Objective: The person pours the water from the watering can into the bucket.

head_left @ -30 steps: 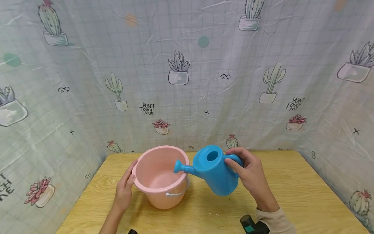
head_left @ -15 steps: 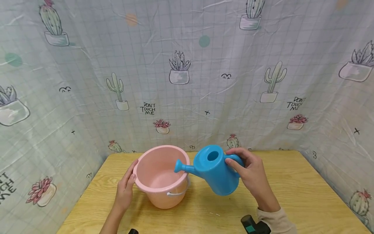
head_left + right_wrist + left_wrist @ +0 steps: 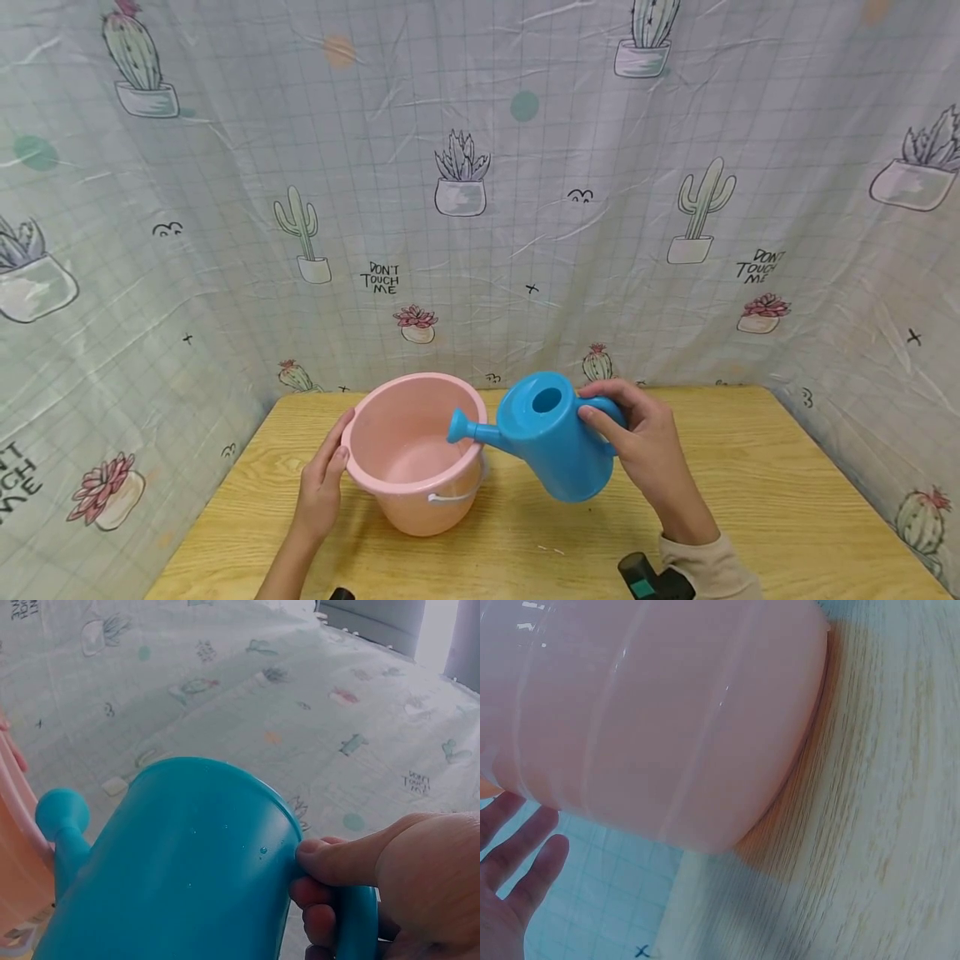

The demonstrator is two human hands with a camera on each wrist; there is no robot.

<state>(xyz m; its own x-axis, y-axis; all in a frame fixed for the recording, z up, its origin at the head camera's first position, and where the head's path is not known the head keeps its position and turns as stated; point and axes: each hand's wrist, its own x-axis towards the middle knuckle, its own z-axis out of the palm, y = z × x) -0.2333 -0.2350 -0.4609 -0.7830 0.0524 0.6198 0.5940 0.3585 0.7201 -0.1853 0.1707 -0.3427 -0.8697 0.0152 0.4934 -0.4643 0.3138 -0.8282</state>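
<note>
A pink bucket with a white handle stands on the wooden table. My left hand holds its left rim, thumb near the front and fingers behind. From the left wrist, several fingers show against the bucket's outer wall; the thumb is out of sight. My right hand grips the loop handle of a blue watering can, off the table and tilted left. Its spout reaches over the bucket's right rim. I see no stream of water at the spout. Droplets dot the can in the right wrist view.
A patterned sheet hangs behind and along both sides of the table. Small white marks lie on the tabletop near the front. A black device sits at my right wrist.
</note>
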